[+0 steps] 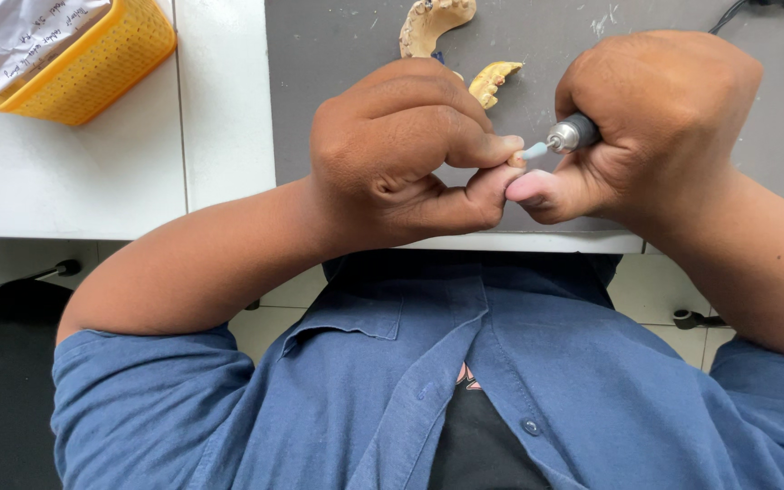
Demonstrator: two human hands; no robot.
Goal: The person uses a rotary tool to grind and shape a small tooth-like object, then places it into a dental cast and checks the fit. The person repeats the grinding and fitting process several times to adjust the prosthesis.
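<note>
My left hand (401, 150) pinches a tiny pale piece (516, 161) between thumb and forefinger; most of it is hidden by the fingertips. My right hand (655, 127) grips a metal rotary handpiece (573, 134) whose light blue tip (534, 151) touches that piece. Both hands hover over the near edge of a grey mat (338, 54). Two yellowish dental casts lie on the mat behind my hands, a larger one (433, 20) and a smaller one (494, 80).
A yellow plastic basket (93, 77) holding a written paper slip stands at the far left on the white table (93, 172). A black cable (737, 9) runs off at the top right. A black chair (2, 381) is at my lower left.
</note>
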